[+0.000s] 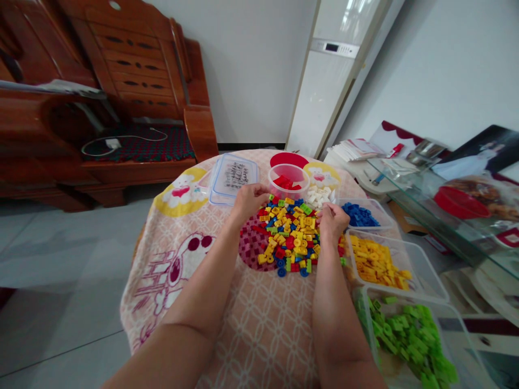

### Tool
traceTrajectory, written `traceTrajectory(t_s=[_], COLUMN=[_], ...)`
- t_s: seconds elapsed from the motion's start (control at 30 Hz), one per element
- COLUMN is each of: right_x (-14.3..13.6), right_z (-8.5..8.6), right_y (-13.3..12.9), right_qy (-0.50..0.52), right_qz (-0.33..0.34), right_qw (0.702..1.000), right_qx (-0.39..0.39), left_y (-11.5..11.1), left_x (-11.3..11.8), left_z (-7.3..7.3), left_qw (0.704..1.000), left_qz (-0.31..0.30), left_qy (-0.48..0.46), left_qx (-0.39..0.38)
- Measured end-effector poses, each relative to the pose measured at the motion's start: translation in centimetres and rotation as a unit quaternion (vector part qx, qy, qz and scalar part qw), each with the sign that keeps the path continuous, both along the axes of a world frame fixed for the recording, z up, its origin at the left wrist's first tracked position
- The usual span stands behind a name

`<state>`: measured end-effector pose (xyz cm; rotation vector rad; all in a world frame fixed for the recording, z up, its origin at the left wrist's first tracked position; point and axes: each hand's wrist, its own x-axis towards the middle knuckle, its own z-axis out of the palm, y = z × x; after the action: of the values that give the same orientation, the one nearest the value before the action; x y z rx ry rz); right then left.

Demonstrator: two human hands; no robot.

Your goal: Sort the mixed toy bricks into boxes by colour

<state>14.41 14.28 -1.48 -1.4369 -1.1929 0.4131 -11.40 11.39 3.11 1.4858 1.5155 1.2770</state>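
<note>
A mixed heap of small toy building bricks [290,237], in yellow, red, blue and green, lies on the cloth-covered round table. My left hand [252,200] is at the heap's far left edge, fingers bent together, close to a round tub [271,183] with red bricks [286,182] inside. On the heap's right side, my right hand [335,219] has its fingertips pinched beside the white bricks [319,196]. Whatever either hand may hold is too small to make out. To the right, blue bricks [360,215] fill part of a clear box.
Clear boxes hold yellow bricks [377,259] and green bricks [417,329] along the right edge. A blue-rimmed lidded box [234,181] and a red round lid [288,160] are at the back. A glass shelf [441,221] borders the table's right; a wooden bench [138,162] stands left.
</note>
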Motion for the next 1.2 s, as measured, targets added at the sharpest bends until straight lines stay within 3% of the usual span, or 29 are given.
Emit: traceTrajectory(t_s=[0.07, 0.13, 0.27, 0.5, 0.63, 0.73, 0.9, 0.97, 1.07, 1.2], right_x=[-0.2, -0.4, -0.5, -0.5, -0.5, -0.5, -0.5, -0.5, -0.5, -0.4], right_z=[0.4, 0.7, 1.1, 1.2, 1.2, 1.2, 1.1, 1.1, 1.0, 0.8], right_y=[-0.2, -0.4, -0.6, -0.7, -0.7, -0.7, -0.7, -0.7, -0.6, -0.5], right_qy=[0.038, 0.054, 0.058, 0.060, 0.056, 0.063, 0.060, 0.057, 0.059, 0.058], right_qz=[-0.009, -0.010, -0.010, -0.011, -0.012, -0.010, -0.009, -0.011, -0.015, -0.012], right_qw=[0.999, 0.998, 0.998, 0.998, 0.998, 0.998, 0.998, 0.998, 0.998, 0.998], right_qx=[-0.012, -0.016, -0.018, -0.019, -0.022, -0.022, -0.021, -0.021, -0.020, -0.016], left_y=[-0.6, -1.2, -1.6, -1.3, -1.8, -2.0, -1.5, -0.9, 0.0, 0.5], left_x=[-1.8, -3.0, -3.1, -2.0, -3.1, -4.0, -2.7, -1.0, 1.9, 4.4], left_z=[0.7, 1.2, 1.1, 0.2, 0.8, 1.4, 1.3, 0.8, -0.1, -1.0], left_qw=[0.985, 0.957, 0.918, 0.896, 0.916, 0.949, 0.989, 0.987, 0.958, 0.941], left_qz=[-0.024, -0.077, -0.180, -0.197, -0.222, -0.217, -0.120, -0.051, 0.029, 0.048], left_qy=[0.169, 0.267, 0.312, 0.356, 0.262, 0.156, -0.034, -0.147, -0.285, -0.333], left_qx=[-0.030, -0.082, -0.167, -0.180, -0.205, -0.167, -0.075, -0.040, 0.009, 0.022])
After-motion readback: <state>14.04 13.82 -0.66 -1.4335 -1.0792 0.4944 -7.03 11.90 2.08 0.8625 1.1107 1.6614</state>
